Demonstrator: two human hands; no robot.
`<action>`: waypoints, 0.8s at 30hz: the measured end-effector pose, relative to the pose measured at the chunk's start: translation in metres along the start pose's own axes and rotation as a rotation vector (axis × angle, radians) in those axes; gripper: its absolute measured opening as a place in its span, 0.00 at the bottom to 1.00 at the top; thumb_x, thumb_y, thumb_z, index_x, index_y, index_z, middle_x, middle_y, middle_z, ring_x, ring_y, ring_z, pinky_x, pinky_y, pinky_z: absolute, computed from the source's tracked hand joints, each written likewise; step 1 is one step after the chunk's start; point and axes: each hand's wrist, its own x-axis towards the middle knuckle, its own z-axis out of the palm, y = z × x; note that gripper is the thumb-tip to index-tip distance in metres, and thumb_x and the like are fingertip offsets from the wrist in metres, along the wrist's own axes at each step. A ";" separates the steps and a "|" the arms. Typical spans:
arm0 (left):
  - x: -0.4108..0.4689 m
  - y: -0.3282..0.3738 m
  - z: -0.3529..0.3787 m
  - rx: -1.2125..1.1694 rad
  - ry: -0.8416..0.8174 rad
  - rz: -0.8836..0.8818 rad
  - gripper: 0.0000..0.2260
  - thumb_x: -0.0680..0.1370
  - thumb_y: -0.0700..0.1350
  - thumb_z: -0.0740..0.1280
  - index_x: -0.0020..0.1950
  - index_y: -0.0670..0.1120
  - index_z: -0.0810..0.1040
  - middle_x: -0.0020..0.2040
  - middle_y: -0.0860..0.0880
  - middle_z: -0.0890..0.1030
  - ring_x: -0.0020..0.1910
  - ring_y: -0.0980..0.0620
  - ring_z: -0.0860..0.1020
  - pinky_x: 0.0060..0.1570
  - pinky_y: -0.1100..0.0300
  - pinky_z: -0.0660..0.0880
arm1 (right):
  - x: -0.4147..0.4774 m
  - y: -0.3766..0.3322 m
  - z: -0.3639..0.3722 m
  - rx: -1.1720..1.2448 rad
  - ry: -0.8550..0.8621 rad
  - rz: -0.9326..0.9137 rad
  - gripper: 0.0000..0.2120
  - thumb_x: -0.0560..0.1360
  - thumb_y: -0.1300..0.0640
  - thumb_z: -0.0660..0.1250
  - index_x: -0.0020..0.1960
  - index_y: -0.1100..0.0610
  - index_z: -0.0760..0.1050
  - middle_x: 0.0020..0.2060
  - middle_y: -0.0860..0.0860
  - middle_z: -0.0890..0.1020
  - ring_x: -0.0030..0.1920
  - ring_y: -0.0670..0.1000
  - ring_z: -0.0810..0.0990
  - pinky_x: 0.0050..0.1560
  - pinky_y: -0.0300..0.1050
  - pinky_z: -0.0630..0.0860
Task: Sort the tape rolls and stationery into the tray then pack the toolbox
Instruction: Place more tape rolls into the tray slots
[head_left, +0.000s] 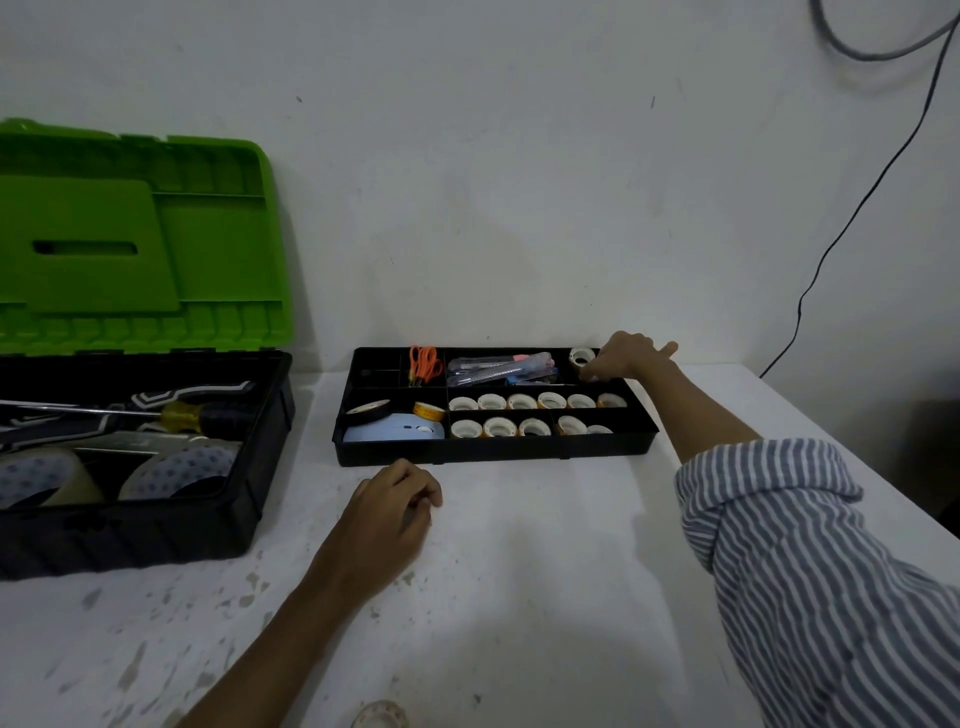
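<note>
Watching the head feed from my end, and it looks like we're near the end of the sorting step. The right hand is over the far right corner pocket of the tray, right by a small tape roll sitting in that pocket. Its fingers bend down into the pocket with one poking out sideways, and I honestly can't tell if they're pinching anything. The left hand rests on the table, loosely curled and holding nothing. There's one stray roll at the near table edge, so I'd guess that needs grabbing next. After that the tray gets lifted across into the open toolbox, kept level so nothing spills.
</note>
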 end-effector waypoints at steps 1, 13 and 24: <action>0.000 0.000 0.000 -0.001 -0.004 -0.004 0.07 0.73 0.42 0.59 0.43 0.47 0.77 0.42 0.54 0.74 0.41 0.57 0.75 0.41 0.67 0.73 | 0.000 0.001 0.000 -0.006 -0.003 0.004 0.19 0.62 0.47 0.69 0.50 0.55 0.79 0.53 0.55 0.78 0.59 0.58 0.70 0.61 0.57 0.57; 0.000 0.001 0.000 0.020 -0.006 -0.012 0.08 0.75 0.36 0.62 0.43 0.47 0.77 0.43 0.54 0.74 0.40 0.57 0.74 0.40 0.71 0.69 | -0.005 0.006 0.004 -0.079 -0.015 -0.116 0.16 0.74 0.41 0.62 0.53 0.52 0.72 0.62 0.58 0.73 0.67 0.60 0.61 0.63 0.56 0.57; 0.000 0.003 -0.002 0.022 -0.007 0.003 0.07 0.75 0.37 0.61 0.43 0.46 0.78 0.43 0.53 0.74 0.40 0.57 0.75 0.41 0.70 0.69 | -0.002 0.013 0.014 -0.139 0.181 -0.124 0.20 0.73 0.35 0.61 0.54 0.47 0.81 0.53 0.55 0.78 0.64 0.59 0.61 0.60 0.54 0.58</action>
